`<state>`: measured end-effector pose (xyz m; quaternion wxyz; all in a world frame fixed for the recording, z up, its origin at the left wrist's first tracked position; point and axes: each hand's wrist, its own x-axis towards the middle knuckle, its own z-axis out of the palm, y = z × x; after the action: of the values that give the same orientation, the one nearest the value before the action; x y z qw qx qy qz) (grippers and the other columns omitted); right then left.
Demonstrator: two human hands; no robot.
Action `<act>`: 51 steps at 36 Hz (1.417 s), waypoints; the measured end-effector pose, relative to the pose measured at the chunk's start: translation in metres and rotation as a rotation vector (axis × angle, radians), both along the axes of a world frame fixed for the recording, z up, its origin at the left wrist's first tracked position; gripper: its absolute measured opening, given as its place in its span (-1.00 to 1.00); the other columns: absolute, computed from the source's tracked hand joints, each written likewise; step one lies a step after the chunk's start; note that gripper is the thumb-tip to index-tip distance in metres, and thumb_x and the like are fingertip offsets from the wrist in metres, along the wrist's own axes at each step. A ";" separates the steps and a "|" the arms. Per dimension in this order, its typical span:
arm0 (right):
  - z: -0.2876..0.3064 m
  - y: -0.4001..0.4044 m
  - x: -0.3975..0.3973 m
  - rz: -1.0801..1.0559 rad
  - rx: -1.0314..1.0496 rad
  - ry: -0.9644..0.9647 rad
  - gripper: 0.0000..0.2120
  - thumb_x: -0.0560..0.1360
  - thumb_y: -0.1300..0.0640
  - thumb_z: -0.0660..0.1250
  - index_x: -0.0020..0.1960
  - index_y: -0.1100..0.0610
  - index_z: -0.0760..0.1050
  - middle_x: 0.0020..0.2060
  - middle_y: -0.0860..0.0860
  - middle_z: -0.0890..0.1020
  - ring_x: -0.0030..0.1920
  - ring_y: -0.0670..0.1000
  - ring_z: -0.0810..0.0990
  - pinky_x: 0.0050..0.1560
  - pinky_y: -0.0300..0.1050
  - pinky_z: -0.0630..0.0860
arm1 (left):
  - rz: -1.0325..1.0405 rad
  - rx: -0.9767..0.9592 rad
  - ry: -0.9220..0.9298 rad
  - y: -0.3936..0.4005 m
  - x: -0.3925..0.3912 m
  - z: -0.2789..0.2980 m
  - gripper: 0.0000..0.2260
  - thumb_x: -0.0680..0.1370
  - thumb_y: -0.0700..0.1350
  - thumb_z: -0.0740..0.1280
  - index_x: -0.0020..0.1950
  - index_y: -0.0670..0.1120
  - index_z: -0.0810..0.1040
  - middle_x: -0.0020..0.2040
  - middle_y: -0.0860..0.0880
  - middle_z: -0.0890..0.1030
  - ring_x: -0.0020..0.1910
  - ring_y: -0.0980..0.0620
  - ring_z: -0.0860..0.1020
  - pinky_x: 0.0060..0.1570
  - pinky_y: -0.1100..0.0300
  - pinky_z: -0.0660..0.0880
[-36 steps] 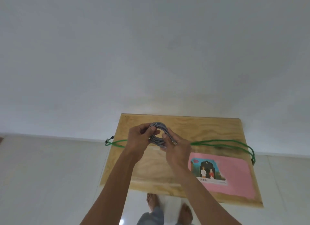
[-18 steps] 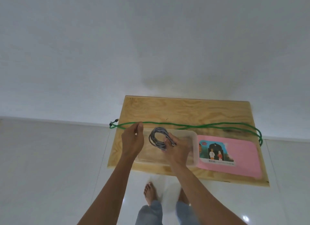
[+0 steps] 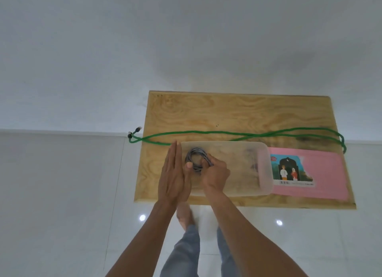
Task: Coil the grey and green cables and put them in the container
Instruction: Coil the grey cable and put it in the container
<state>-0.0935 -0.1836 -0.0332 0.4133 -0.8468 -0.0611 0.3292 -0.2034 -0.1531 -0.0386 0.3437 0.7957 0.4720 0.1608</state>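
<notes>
Head view, one entry, hands first. Right hand (image 3: 216,174): fingers curled around the near-right side of the coiled grey braided cable (image 3: 196,159), holding the loops together low inside the clear rectangular plastic container (image 3: 266,173). Left hand (image 3: 173,173): fingers straight and together, palm turned inward along the container's left end wall, thumb reaching in to touch the coil's left side; it grips nothing. Grey cable: wound in a small ring of several turns, sitting in the left part of the container; whether it rests on the floor of the box cannot be told. Container: lies lengthwise on the pale plywood desk (image 3: 237,115), right end just over the edge of a pink printed card with two small figures (image 3: 310,173). Long green braided cable (image 3: 206,133): uncoiled, stretched across the desk just behind the container, its dark plugs hanging off the left edge, its far loop bending round near the right edge. Step in hand, as judged: setting the grey coil down. Handling advice: lower the coil flat, let the thumb pin the turns while the right fingers ease off, since a braided coil tends to spring open. Keep it to one end, leaving room for the green cable, still to be wound.
</notes>
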 end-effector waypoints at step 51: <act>0.044 0.003 0.016 0.266 -0.084 0.021 -0.52 0.65 -0.10 0.11 0.46 0.12 0.37 0.35 0.08 0.52 0.32 0.08 0.48 0.28 -0.15 0.34 | 0.071 -0.023 -0.137 -0.001 -0.001 0.000 -0.45 0.68 0.18 -0.14 0.61 -0.05 0.09 0.62 -0.04 0.16 0.60 0.12 0.06 0.54 -0.01 0.16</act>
<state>-0.0779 -0.1804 0.0105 0.3308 -0.8443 -0.1546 0.3921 -0.2044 -0.1540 -0.0388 0.3784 0.7616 0.4772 0.2215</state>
